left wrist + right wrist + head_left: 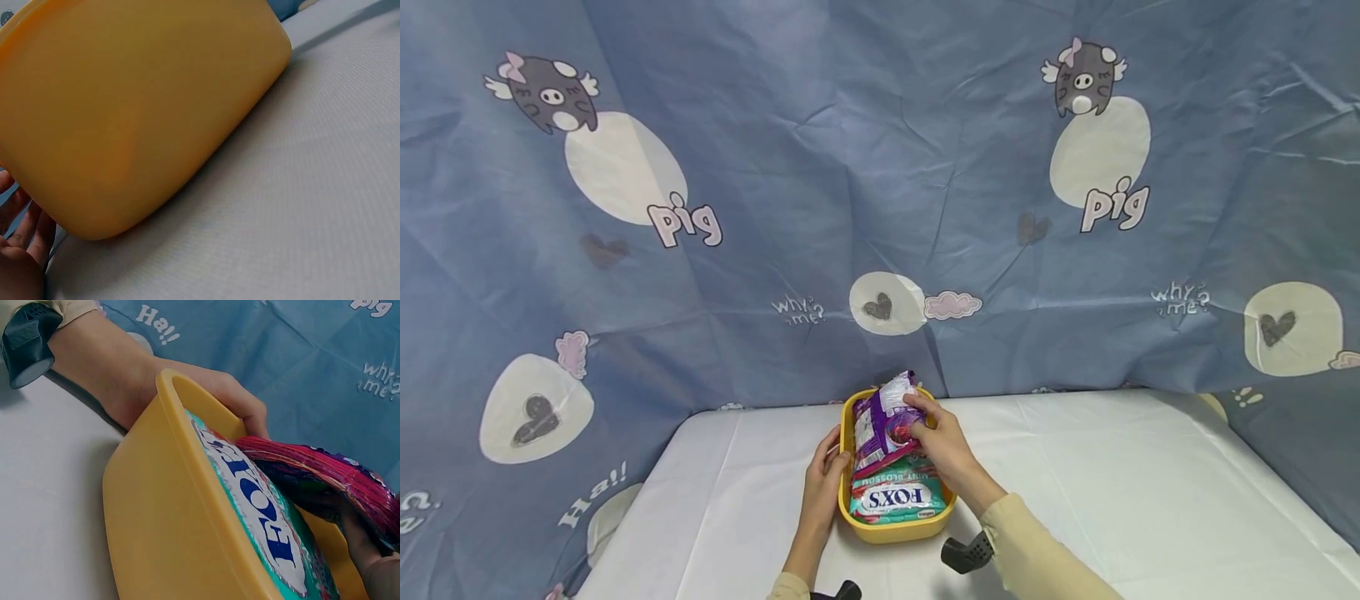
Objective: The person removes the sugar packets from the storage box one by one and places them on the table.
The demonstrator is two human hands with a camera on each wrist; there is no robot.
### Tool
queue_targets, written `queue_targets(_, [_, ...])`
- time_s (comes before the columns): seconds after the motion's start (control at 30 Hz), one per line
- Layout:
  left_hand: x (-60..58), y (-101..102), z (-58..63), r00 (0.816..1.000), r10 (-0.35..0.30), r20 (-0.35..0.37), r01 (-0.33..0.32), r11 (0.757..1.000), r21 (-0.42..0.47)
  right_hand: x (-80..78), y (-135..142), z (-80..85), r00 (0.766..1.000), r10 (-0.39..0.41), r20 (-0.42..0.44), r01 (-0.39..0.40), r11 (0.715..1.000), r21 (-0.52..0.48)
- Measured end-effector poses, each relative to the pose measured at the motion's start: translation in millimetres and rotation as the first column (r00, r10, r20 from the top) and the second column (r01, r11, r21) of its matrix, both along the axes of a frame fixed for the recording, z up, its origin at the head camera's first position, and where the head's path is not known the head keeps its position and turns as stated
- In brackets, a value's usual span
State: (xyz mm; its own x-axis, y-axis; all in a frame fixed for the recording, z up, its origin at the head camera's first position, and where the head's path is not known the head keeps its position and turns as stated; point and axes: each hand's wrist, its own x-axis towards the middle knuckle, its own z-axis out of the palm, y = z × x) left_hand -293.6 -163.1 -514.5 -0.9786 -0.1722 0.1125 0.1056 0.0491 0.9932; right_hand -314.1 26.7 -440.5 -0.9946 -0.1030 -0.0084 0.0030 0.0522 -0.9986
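Note:
A yellow plastic bin with rounded corners stands on the white surface. In its near part lies a green FOX'S candy bag, lettering upside down in the head view. My right hand pinches a purple-and-pink snack packet by its right side, over the bin's far part. The packet is tilted and partly overlaps the green bag. At the bin's left side, my left hand grips the wall, its thumb over the rim in the right wrist view. Whatever lies beneath the packet is hidden.
A white cloth-covered table spreads around the bin. Behind it hangs a blue curtain printed with pigs and words, reaching the table's far edge. Black wrist devices are worn near both cuffs.

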Motion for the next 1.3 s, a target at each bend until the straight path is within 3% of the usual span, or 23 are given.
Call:
queue_targets(0.33, [0.5, -5, 0.7, 0.999, -0.018, 0.029, 0.019, 1.000, -0.024, 1.0, 7, 1.4, 1.000, -0.012, -0.005, 0.011, 0.994, -0.108])
queue_targets(0.53, [5.8, -17, 2.9, 0.998, 0.047, 0.050, -0.045, 0.998, -0.040, 1.5, 2, 5.7, 0.998, 0.063, -0.011, -0.064, 0.983, -0.170])
queue_targets(0.73, [0.5, -5, 2.8, 0.999, -0.022, 0.042, 0.023, 1.000, -0.006, 5.5, 21, 7.7, 1.000, -0.012, -0.021, 0.008, 0.982, -0.190])
queue_targets(1.1, [-0.7, 1, 1.3, 0.998, 0.010, 0.070, -0.007, 0.999, -0.044, 6.7, 40, 4.7, 0.997, -0.070, 0.021, 0.072, 0.962, -0.264])
queue_targets(1.3, [-0.6, 1, 1.6, 0.999, 0.001, 0.035, 0.000, 0.999, -0.043, 6.9, 47, 3.5, 0.995, -0.092, 0.043, 0.101, 0.953, -0.285])
